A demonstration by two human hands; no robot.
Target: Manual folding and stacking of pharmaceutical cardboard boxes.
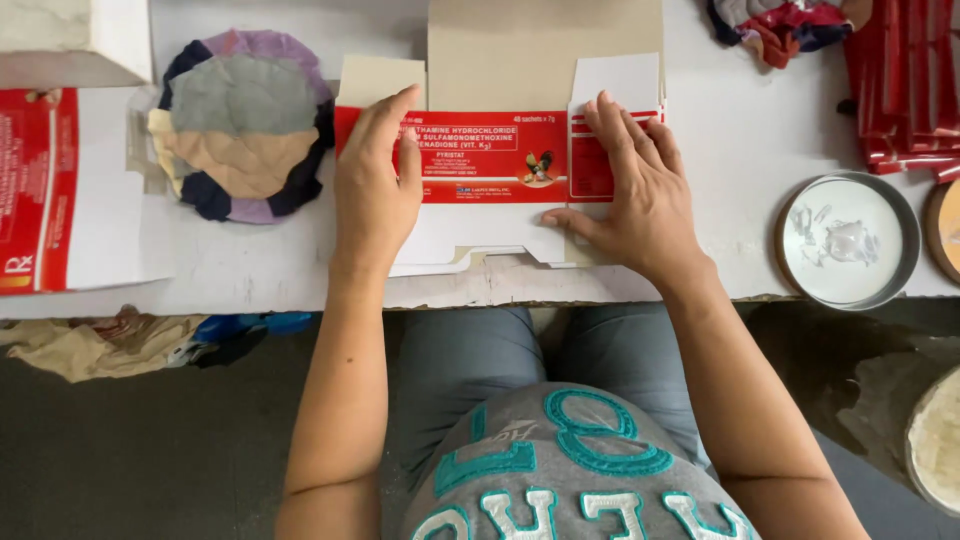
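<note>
A flattened red and white carton point(490, 165) with a small bird picture lies on the white table point(740, 130) in front of me, its brown inner flap folded up at the far side. My left hand point(375, 190) presses flat on the carton's left end, fingers together. Across from it, my right hand point(640, 195) rests with spread fingers on the right end, over the white side flap. Both hands touch the carton from above; neither grips it.
A round patchwork cloth pad point(245, 125) lies to the left, beside another flat red and white carton point(60, 190). A shallow round tin with white paste point(848, 240) sits at the right. Red sachets point(905, 85) are stacked at top right, near a bundle of cloth point(785, 25).
</note>
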